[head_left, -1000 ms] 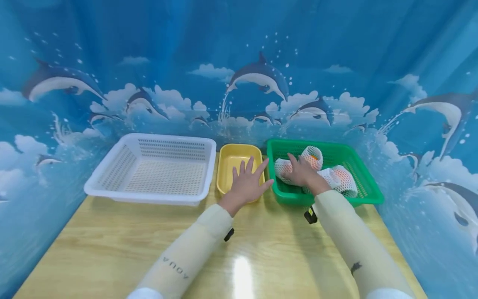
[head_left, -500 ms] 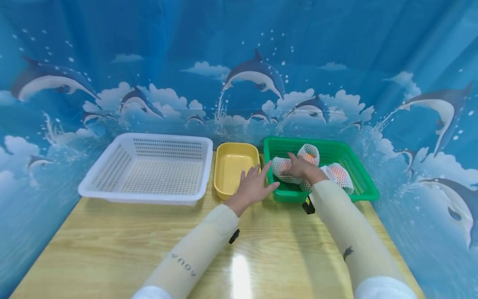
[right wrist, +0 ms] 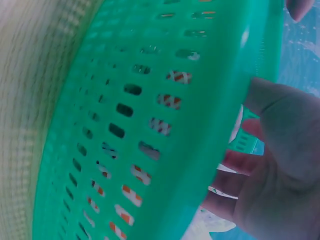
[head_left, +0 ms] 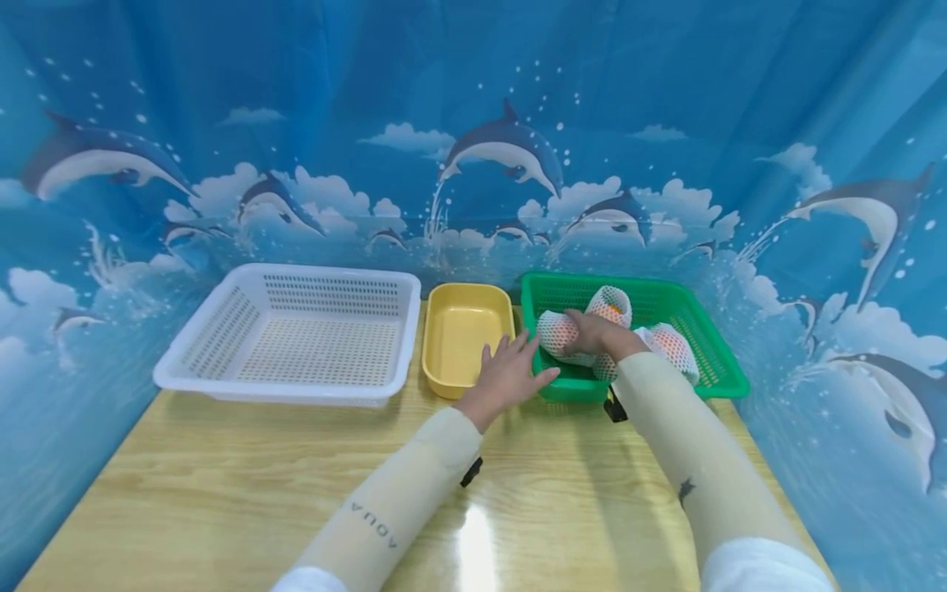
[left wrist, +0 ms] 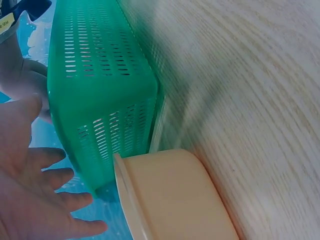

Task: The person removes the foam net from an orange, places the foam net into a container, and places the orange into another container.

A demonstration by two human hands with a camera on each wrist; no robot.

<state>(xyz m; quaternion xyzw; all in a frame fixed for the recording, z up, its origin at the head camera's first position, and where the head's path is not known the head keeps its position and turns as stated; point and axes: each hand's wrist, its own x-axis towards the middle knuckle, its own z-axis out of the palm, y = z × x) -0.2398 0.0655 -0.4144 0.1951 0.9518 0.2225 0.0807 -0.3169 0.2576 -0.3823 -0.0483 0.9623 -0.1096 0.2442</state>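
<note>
My right hand [head_left: 595, 335] reaches into the green basket [head_left: 710, 329]. Its fingers curl at the right side of a round, reddish piece in a white foam net [head_left: 560, 335]; in the right wrist view its fingertips are partly hidden behind the rim. Another net-wrapped piece [head_left: 614, 304], showing orange, stands just behind the hand. To its right lies a further net-wrapped piece [head_left: 673, 349]. With its fingers spread, my left hand [head_left: 506, 374] hovers between the yellow tray [head_left: 447, 382] and the basket's left end, holding nothing.
A white perforated basket [head_left: 284, 393] stands at the left with nothing inside. All the containers line the back of the wooden table [head_left: 311, 469], close to a blue curtain [head_left: 444, 197] printed with dolphins. The yellow tray sits close beside the green basket.
My right hand's fingers have drawn in from a spread pose to the left netted piece. My left hand has shifted right and slightly nearer, toward the green basket. The view has turned a little.
</note>
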